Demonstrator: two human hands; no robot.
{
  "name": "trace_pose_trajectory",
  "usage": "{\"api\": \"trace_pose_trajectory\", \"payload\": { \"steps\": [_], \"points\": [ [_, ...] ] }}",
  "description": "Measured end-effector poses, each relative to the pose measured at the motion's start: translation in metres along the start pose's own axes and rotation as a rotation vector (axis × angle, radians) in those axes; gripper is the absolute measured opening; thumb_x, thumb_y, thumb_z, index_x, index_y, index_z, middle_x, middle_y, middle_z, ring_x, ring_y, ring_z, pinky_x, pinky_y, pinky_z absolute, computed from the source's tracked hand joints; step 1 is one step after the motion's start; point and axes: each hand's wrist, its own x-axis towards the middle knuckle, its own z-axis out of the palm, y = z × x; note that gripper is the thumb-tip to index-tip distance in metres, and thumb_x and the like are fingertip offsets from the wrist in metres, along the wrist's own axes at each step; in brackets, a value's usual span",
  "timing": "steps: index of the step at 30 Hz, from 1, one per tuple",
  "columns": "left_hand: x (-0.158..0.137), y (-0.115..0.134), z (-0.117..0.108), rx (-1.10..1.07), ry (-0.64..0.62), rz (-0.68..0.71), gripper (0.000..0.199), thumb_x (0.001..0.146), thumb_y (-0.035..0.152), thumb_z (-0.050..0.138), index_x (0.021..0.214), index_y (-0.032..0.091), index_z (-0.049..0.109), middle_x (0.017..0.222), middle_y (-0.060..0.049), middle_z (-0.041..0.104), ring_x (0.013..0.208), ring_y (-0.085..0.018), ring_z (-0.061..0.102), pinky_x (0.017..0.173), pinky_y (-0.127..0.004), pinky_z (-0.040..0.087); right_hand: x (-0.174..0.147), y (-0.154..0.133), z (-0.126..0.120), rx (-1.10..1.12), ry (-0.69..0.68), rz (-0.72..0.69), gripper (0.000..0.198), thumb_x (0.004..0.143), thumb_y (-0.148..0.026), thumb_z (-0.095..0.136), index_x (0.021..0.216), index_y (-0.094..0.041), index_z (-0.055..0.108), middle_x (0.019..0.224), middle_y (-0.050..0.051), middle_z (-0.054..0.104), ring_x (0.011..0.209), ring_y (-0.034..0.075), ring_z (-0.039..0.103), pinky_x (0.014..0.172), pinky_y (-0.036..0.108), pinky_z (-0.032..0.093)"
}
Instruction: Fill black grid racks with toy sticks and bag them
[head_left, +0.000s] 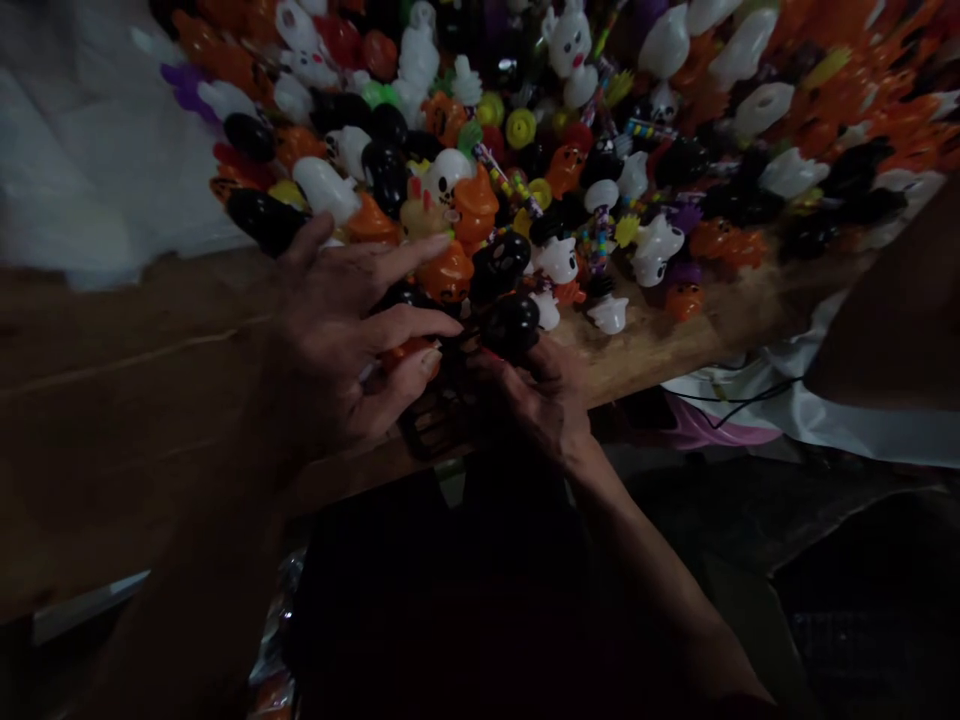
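"Black toy (511, 322): where did it lie?"

"By the worktop's (150, 430) near edge, just beyond the right hand (553, 395), whose curled fingers seemed to grip it."

"And the left hand (326, 325)?"

"Farther off, to its left, half open, index finger pointing toward it; whether the thumb pinched the orange toy (409, 352), I couldn't tell."

"The black toy's long axis?"

"Unclear."

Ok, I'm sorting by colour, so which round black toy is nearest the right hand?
The glossy one right beside the right hand; the black toy with pale face markings lies beyond it, farther from that hand.
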Motion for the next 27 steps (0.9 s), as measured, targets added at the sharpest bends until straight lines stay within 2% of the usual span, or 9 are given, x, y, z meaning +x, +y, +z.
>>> {"api": "trace_pose_trajectory", "payload": {
  "steps": [3,5,10,14,17,21,24,25,27],
  "points": [
    [0.000,-0.002,0.000,-0.019,-0.033,-0.024,0.034,0.091,0.032,0.052,0.121,0.043,0.064,0.157,0.016,0.046,0.139,-0.025,0.054,0.131,-0.054,0.025,0.005,0.001,0.016,0.060,0.007,0.007,0.020,0.099,-0.039,0.060,0.096,-0.022,0.071,0.089,0.002,0.072,0.082,0.018,0.067,0.075,0.031,0.056],
    [0.000,-0.002,0.001,-0.060,0.003,-0.024,0.033,0.092,0.033,0.052,0.122,0.042,0.063,0.155,0.013,0.050,0.136,-0.025,0.056,0.131,-0.055,0.025,0.004,0.002,0.023,0.075,0.028,-0.004,0.020,0.100,-0.038,0.059,0.098,-0.022,0.071,0.091,0.002,0.073,0.084,0.017,0.068,0.077,0.031,0.056],
    [0.001,-0.001,0.007,-0.166,0.117,-0.010,0.025,0.095,0.035,0.053,0.117,0.031,0.064,0.146,0.001,0.061,0.129,-0.028,0.061,0.126,-0.060,0.030,-0.002,0.001,0.025,-0.162,-0.005,-0.058,0.020,0.101,-0.032,0.056,0.090,-0.019,0.067,0.081,0.003,0.068,0.075,0.015,0.063,0.072,0.027,0.053],
    [0.000,-0.003,0.009,-0.176,0.103,0.004,0.040,0.094,0.035,0.053,0.133,0.036,0.060,0.148,0.003,0.060,0.130,-0.031,0.061,0.126,-0.059,0.029,-0.002,0.002,0.030,-0.340,-0.081,-0.102,0.020,0.102,-0.029,0.054,0.087,-0.019,0.065,0.081,0.004,0.066,0.079,0.016,0.061,0.077,0.028,0.052],
    [0.001,0.001,0.006,-0.113,0.128,0.041,0.047,0.092,0.035,0.055,0.138,0.042,0.059,0.150,0.006,0.057,0.130,-0.035,0.060,0.121,-0.065,0.031,-0.001,0.004,0.035,-0.409,-0.129,-0.106,0.020,0.101,-0.028,0.056,0.084,-0.019,0.062,0.083,0.004,0.064,0.083,0.017,0.061,0.078,0.028,0.052],
    [0.010,0.018,0.003,0.011,0.126,0.024,0.065,0.081,0.043,0.073,0.143,0.048,0.053,0.155,0.005,0.051,0.145,-0.043,0.044,0.122,-0.071,0.026,0.000,0.005,0.037,-0.408,-0.175,-0.144,0.011,0.097,-0.021,0.056,0.087,-0.020,0.060,0.087,0.005,0.064,0.087,0.018,0.063,0.076,0.028,0.054],
    [0.019,0.026,0.008,0.033,0.123,0.022,0.064,0.082,0.039,0.073,0.144,0.044,0.054,0.158,0.001,0.048,0.149,-0.044,0.038,0.120,-0.073,0.029,-0.002,0.004,0.026,-0.344,-0.174,-0.198,0.007,0.097,-0.020,0.057,0.091,-0.020,0.060,0.089,0.005,0.067,0.087,0.018,0.065,0.076,0.028,0.055],
    [0.022,0.026,0.010,0.037,0.094,0.025,0.059,0.085,0.036,0.071,0.142,0.043,0.057,0.160,0.000,0.046,0.149,-0.044,0.038,0.119,-0.073,0.031,-0.002,0.005,0.017,-0.315,-0.153,-0.217,0.005,0.098,-0.020,0.056,0.097,-0.019,0.061,0.093,0.006,0.068,0.090,0.018,0.066,0.078,0.028,0.056],
    [0.024,0.023,0.014,0.044,0.034,0.039,0.052,0.087,0.034,0.068,0.137,0.043,0.061,0.161,0.001,0.044,0.150,-0.043,0.037,0.119,-0.071,0.034,-0.001,0.007,-0.009,-0.283,-0.061,-0.229,0.017,0.101,-0.021,0.052,0.114,-0.018,0.061,0.106,0.009,0.070,0.098,0.018,0.068,0.085,0.029,0.056]
  ]
}}
